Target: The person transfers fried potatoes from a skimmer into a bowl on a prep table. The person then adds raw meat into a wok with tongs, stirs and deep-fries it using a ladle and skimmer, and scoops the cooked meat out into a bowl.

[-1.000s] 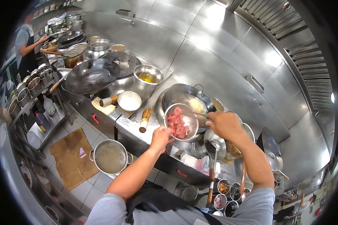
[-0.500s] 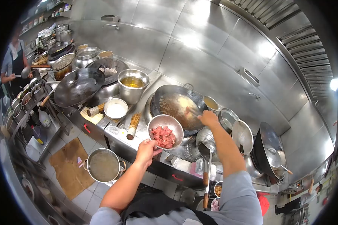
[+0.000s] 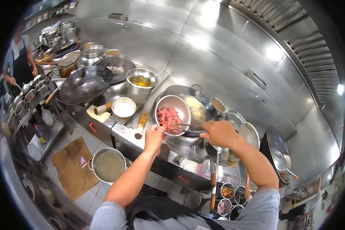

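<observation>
My left hand (image 3: 155, 138) grips the rim of a steel bowl (image 3: 183, 108), which is tilted and holds pieces of raw red meat (image 3: 168, 118). Closed round a pair of metal tongs (image 3: 191, 125) is my right hand (image 3: 217, 132); the tongs' tips reach into the bowl at the meat. Behind and partly under the bowl sits a wok (image 3: 209, 109) with pale food (image 3: 195, 107) in it. The bowl covers the wok's left part.
Left of the bowl are a bamboo brush (image 3: 142, 124), a white-filled bowl (image 3: 124, 107), an oil pot (image 3: 142, 88) and an empty wok (image 3: 82, 86). Ladles (image 3: 214, 180) lean at the counter's front. A pot (image 3: 109, 165) stands low at left. A co-worker (image 3: 21, 61) stands far left.
The tongs have gone from over the wok back into the bowl of meat. Earlier they moved from the bowl to the wok. The co-worker's arms have shifted, and the camera view has turned slightly.
</observation>
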Available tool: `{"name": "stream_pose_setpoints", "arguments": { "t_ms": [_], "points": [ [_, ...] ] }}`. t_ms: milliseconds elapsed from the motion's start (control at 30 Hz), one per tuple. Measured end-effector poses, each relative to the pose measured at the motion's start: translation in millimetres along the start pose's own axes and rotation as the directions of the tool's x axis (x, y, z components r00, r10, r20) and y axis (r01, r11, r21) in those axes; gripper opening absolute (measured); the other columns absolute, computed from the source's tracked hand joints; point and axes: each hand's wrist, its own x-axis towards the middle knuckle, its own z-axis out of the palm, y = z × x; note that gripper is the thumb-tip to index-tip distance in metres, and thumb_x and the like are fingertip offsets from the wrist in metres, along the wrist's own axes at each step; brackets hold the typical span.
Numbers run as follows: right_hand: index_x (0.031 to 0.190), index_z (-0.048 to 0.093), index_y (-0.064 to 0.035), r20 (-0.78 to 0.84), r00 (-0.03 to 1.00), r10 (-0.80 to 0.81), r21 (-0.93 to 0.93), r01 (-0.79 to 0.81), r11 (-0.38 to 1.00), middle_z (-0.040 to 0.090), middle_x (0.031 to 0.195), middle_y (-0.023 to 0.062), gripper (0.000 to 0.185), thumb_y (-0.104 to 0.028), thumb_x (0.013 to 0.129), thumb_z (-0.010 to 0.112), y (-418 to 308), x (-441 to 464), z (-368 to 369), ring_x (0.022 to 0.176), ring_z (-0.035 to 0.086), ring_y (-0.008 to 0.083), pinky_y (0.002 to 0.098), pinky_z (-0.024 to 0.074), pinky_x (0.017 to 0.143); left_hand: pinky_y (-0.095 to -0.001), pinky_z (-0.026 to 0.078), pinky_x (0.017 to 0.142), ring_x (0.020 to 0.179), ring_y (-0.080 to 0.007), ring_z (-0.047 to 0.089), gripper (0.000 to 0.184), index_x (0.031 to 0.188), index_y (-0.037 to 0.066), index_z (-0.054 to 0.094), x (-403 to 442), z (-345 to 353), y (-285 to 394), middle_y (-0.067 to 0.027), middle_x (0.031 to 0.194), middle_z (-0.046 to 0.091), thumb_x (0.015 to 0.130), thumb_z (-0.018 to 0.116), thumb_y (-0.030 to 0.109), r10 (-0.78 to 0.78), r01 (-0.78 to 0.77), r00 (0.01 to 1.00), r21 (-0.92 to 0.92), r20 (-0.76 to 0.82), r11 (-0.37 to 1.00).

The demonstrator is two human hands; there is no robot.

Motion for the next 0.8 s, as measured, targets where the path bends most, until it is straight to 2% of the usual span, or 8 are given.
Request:
{"name": "stream_pose_setpoints", "arguments": {
  "t_ms": [100,233,267,400,600,667,767,800],
  "points": [
    [0.09,0.059,-0.0048,-0.029,0.998,0.058,-0.054,-0.059,0.997,0.064,0.088,0.0127,0.027,-0.031,0.083,0.059,8,-5,-3,0.079,0.063,0.0315,0.0428,0.0495,0.067,-0.0336,0.053,0.078,0.081,-0.0131,0.057,0.014,0.093,0.0,0.054,9,1,-10,-0.006,0.09,0.058,0.08,0.048,0.004,-0.048,0.048,0.999,-0.002,0.012,0.999],
    [0.096,0.062,-0.0077,-0.217,0.97,0.112,0.017,-0.111,0.994,0.065,0.086,0.0124,0.028,-0.032,0.082,0.061,44,-24,-12,0.078,0.063,0.0311,0.0429,0.0487,0.068,-0.0362,0.054,0.077,0.076,-0.0134,0.054,0.005,0.085,0.003,0.05,14,2,-23,-0.0029,0.08,0.049,0.08,0.049,0.004,-0.106,0.106,0.994,-0.063,0.005,0.992],
    [0.099,0.064,-0.0101,-0.176,0.968,0.179,0.045,-0.173,0.984,0.066,0.087,0.0129,0.03,-0.033,0.08,0.062,53,-24,-16,0.078,0.063,0.0321,0.043,0.0485,0.07,-0.0324,0.052,0.075,0.078,-0.0137,0.056,0.009,0.089,0.003,0.053,17,-1,-29,-0.0041,0.085,0.056,0.081,0.049,0.005,-0.156,0.155,0.988,-0.084,-0.007,0.984],
    [0.099,0.066,-0.0112,-0.128,0.931,0.341,0.1,-0.33,0.939,0.066,0.087,0.0134,0.03,-0.033,0.079,0.064,87,-20,-15,0.08,0.063,0.0332,0.0426,0.0488,0.071,-0.0328,0.053,0.075,0.079,-0.0145,0.056,0.007,0.087,0.003,0.053,7,5,-34,-0.0039,0.084,0.055,0.081,0.049,0.004,-0.186,0.185,0.982,-0.025,-0.028,0.982],
    [0.105,0.063,-0.0108,0.048,0.896,0.44,0.109,-0.443,0.89,0.065,0.095,0.0162,0.038,-0.04,0.081,0.062,147,34,106,0.091,0.062,0.0336,0.0437,0.0473,0.078,-0.0328,0.053,0.075,0.077,-0.0144,0.056,0.007,0.087,0.003,0.052,-7,6,-39,-0.0045,0.084,0.055,0.081,0.05,0.004,-0.234,0.235,0.97,0.001,-0.061,0.972],
    [0.105,0.063,-0.008,0.062,0.726,0.685,0.244,-0.676,0.695,0.064,0.099,0.0188,0.042,-0.042,0.081,0.061,146,48,138,0.096,0.061,0.0332,0.0436,0.046,0.083,-0.0321,0.053,0.076,0.076,-0.0141,0.057,0.007,0.087,0.002,0.054,-9,3,-37,-0.0053,0.085,0.057,0.082,0.051,0.006,-0.223,0.222,0.973,-0.016,-0.061,0.975],
    [0.113,0.059,-0.0043,0.081,0.718,0.691,0.35,-0.67,0.655,0.062,0.107,0.0207,0.05,-0.044,0.083,0.057,126,44,96,0.105,0.057,0.0356,0.0437,0.0458,0.087,-0.0309,0.053,0.074,0.075,-0.0135,0.058,0.007,0.086,0.002,0.055,-11,-2,-25,-0.0056,0.084,0.058,0.083,0.052,0.007,-0.149,0.15,0.987,0.012,-0.066,0.989],
    [0.112,0.059,-0.0046,-0.024,0.742,0.67,0.358,-0.62,0.699,0.063,0.103,0.0203,0.049,-0.043,0.082,0.058,119,39,81,0.099,0.059,0.0357,0.0436,0.0466,0.084,-0.0309,0.053,0.074,0.075,-0.0135,0.058,0.007,0.086,0.002,0.055,-9,-4,-22,-0.0056,0.084,0.058,0.083,0.052,0.007,-0.147,0.148,0.986,0.005,-0.078,0.989]
  ]
}}
